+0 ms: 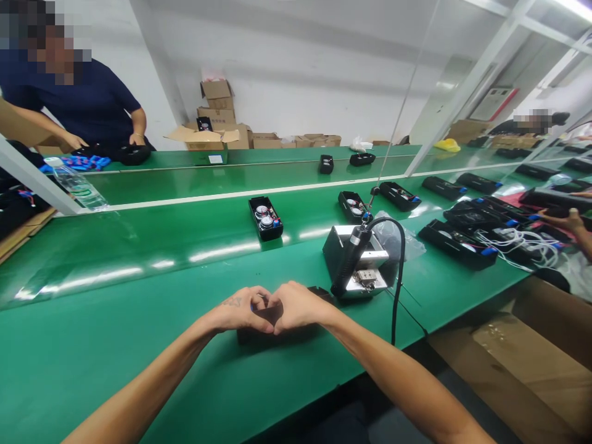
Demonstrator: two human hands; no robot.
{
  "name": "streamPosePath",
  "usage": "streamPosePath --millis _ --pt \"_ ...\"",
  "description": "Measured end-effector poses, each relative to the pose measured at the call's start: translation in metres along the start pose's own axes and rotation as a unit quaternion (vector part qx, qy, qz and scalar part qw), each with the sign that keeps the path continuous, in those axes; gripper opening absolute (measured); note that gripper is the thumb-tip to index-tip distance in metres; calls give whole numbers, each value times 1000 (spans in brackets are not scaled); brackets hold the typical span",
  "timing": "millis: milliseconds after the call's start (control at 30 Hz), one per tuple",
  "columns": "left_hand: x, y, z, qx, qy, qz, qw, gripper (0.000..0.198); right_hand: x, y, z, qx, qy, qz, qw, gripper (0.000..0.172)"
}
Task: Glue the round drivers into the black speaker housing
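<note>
Head view: left hand, right hand partly hide black case; cannot tell if grip clamped.

The near casing looks matt plastic, the tabletop smooth, the belt glossy, the carton cardboard.
</note>
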State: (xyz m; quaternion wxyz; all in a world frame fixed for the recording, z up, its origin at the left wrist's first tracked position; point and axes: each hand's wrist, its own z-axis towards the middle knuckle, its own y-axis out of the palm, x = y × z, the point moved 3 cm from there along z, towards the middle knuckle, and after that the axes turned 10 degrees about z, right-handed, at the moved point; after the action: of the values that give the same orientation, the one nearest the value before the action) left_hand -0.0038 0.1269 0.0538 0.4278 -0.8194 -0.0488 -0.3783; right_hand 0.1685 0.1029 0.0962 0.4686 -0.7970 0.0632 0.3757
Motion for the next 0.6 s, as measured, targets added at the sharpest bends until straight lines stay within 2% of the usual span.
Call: streamPosePath --millis 333,600 --pt "1 -1 0 -20 -10 -36 999 41 0 -2 2 -32 21 22 999 32" --pt "-1 0 5 -31 -7 -68 997 40 -2 -4 10 -25 81 46 995 27"
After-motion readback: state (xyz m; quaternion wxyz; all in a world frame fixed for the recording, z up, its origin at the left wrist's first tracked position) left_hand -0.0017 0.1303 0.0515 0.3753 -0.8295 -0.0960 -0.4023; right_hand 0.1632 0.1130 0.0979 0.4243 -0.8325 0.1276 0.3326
